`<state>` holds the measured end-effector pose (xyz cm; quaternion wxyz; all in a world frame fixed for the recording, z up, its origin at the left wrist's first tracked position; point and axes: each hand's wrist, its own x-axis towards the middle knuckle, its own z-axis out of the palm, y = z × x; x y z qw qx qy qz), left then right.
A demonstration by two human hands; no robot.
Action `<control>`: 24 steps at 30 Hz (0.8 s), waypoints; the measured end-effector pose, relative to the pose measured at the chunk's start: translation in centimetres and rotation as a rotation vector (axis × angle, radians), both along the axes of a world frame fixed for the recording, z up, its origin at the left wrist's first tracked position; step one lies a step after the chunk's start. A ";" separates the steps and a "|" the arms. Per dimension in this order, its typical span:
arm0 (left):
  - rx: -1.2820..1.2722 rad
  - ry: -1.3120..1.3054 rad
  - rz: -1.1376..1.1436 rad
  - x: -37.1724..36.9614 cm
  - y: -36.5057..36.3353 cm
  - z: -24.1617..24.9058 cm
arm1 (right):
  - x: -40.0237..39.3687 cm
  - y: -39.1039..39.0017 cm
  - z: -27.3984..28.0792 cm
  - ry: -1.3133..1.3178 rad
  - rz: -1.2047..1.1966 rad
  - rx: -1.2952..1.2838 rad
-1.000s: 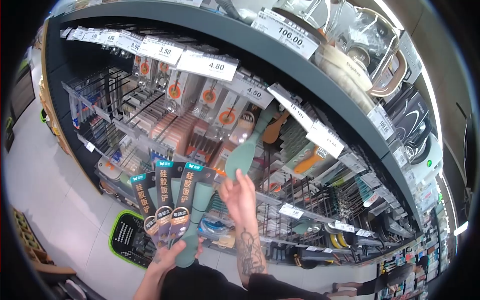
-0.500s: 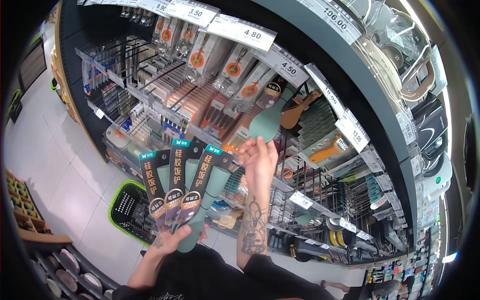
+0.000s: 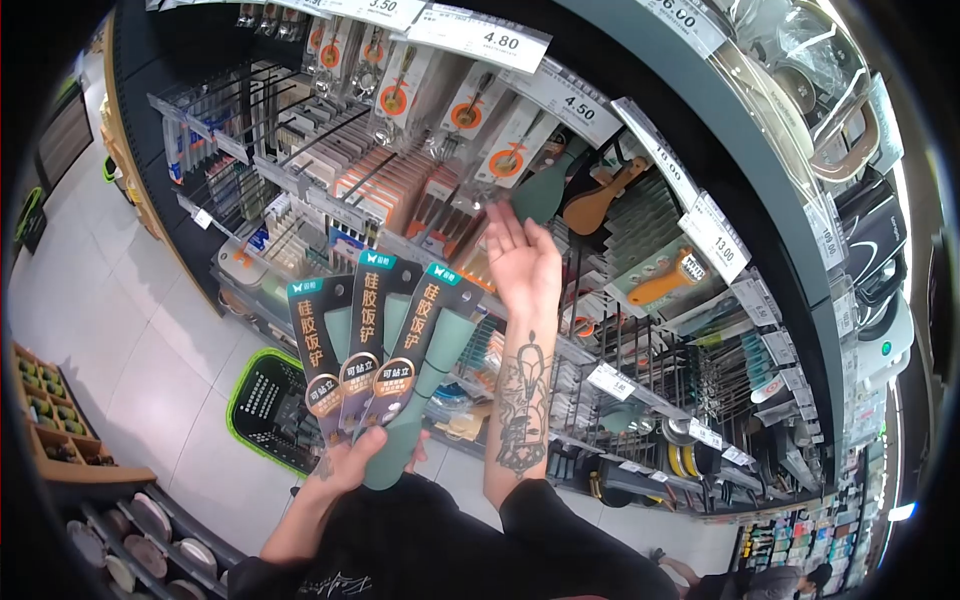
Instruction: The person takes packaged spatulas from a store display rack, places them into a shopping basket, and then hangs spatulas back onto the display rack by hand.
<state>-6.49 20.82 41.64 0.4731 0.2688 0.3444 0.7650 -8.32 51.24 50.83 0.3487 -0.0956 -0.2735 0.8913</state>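
Fanned out in my left hand point(image 3: 350, 462) are three green silicone rice paddles point(image 3: 436, 362) on black cards with teal tops. The thumb presses across their lower ends and the fingers are wrapped behind. My right hand point(image 3: 525, 265) is raised palm up at the rack, its fingers stretched out and holding nothing. Just beyond its fingertips a matching green rice paddle point(image 3: 541, 192) hangs in the shade under the price rail. Beside that hangs a brown wooden-looking paddle point(image 3: 598, 200).
Packaged utensils point(image 3: 466, 112) with orange labels hang left of my right hand. Lower right is an orange-handled tool point(image 3: 662, 283) on a card. A black basket with a green rim point(image 3: 232, 405) stands on the tiled floor point(image 3: 150, 360). A person point(image 3: 760, 582) is at the lower right.
My right hand was at the head of the hanging green paddle, fingers on it; now the fingers are spread and the paddle sits farther back in the shade. The left hand keeps its three paddles.
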 end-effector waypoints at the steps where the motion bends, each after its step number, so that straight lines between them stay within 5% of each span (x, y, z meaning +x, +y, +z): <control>1: -0.008 -0.008 -0.011 0.0 0.0 -0.2 | 0.2 0.1 0.1 0.002 -0.018 -0.031; 4: -0.049 -0.060 0.104 0.5 0.4 1.0 | 0.8 0.4 -0.1 0.059 0.022 -0.100; 12: -0.037 -0.108 -0.022 -0.2 0.9 -0.1 | 4.5 -3.3 -0.6 0.059 0.058 -0.111; 17: -0.042 -0.164 0.035 -0.7 1.7 0.5 | 8.2 -10.2 -4.6 0.074 0.131 0.067; 19: 0.058 -0.123 -0.085 -1.6 2.1 -0.1 | 9.2 -12.6 -5.2 -0.210 0.140 0.281; 24: 0.004 -0.177 0.021 -1.7 3.2 1.3 | 11.3 -15.0 -5.3 -0.372 0.058 0.610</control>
